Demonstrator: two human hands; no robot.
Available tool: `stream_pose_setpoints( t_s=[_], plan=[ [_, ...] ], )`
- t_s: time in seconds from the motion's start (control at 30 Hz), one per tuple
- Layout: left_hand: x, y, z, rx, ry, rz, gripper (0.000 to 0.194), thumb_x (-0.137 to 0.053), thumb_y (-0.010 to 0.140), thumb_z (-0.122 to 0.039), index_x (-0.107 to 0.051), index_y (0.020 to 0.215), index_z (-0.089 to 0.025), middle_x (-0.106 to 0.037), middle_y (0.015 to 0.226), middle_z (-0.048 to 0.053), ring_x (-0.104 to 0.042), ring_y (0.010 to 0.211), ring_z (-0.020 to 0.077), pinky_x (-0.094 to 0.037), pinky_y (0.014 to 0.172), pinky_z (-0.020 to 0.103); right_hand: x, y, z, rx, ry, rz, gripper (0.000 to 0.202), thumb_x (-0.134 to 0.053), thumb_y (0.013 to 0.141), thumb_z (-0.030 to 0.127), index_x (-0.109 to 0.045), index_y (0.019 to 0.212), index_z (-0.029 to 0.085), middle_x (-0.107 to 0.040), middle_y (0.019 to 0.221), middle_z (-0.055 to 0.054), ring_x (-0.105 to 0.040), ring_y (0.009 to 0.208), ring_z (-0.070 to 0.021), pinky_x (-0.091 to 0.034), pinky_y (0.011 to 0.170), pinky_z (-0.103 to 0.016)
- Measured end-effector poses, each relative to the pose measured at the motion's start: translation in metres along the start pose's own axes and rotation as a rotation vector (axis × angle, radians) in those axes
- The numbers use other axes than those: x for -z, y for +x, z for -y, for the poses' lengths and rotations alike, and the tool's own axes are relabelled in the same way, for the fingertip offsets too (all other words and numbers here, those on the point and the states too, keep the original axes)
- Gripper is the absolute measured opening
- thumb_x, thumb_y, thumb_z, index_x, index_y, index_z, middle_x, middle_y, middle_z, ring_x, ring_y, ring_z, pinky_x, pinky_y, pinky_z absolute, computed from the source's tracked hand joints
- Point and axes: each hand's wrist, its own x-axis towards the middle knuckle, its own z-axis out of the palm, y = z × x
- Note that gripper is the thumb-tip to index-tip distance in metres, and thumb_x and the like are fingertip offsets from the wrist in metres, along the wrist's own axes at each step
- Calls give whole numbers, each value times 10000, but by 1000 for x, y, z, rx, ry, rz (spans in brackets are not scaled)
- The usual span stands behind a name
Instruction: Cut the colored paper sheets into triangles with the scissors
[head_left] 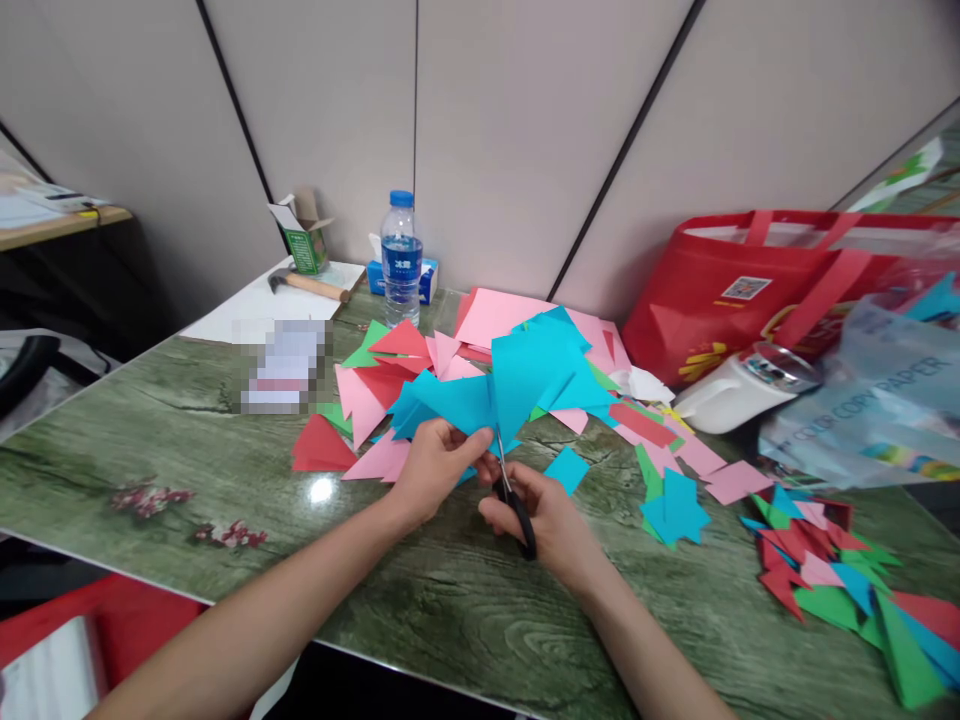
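Left-hand grip [436, 467] pinches blue paper [525, 380] near its lower edge; right-hand grip [553, 512] is closed round black-handled scissors [517, 508], blades pointing up at the paper, cut depth not clear. Paper and scissors are held over the middle of the green tabletop [420, 600], by a loose heap with pink paper [517, 314] and a red piece [322, 446], star-shaped blue cutout [677, 508] off right. Water bottle [402, 265] and claw hammer [311, 284] behind to the left, red tote bag [686, 300] and white mug [731, 396] rear right.
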Motion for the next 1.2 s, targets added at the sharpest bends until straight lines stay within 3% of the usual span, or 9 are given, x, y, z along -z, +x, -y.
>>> stream_pose_setpoints(
  t_s=[0.27, 0.53, 1.2],
  plan=[
    [1, 1, 0, -1, 0, 9, 344, -592, 779, -329, -618, 507, -118, -642, 513, 48, -593, 494, 134, -471, 545, 240, 0, 0, -2, 1, -17, -2, 372, -752, 614, 413, -517, 763, 166, -470, 550, 60, -389, 508, -84, -313, 471, -207],
    [1, 1, -1, -7, 43, 3, 326, -596, 773, -328, -618, 522, -120, -644, 514, 54, -592, 497, 137, -463, 538, 243, -1, 0, 0, 67, 15, -6, 356, -761, 610, 396, -540, 779, 175, -502, 647, 38, -455, 576, -99, -378, 540, -224],
    [2, 1, 1, 1, -1, 52, 332, -568, 788, -332, -614, 530, -127, -641, 531, 51, -590, 502, 135, -462, 538, 241, -2, -1, 0, -43, 8, -40, 422, -774, 561, 480, -507, 695, 181, -517, 483, 53, -456, 434, -94, -377, 435, -223]
  ],
)
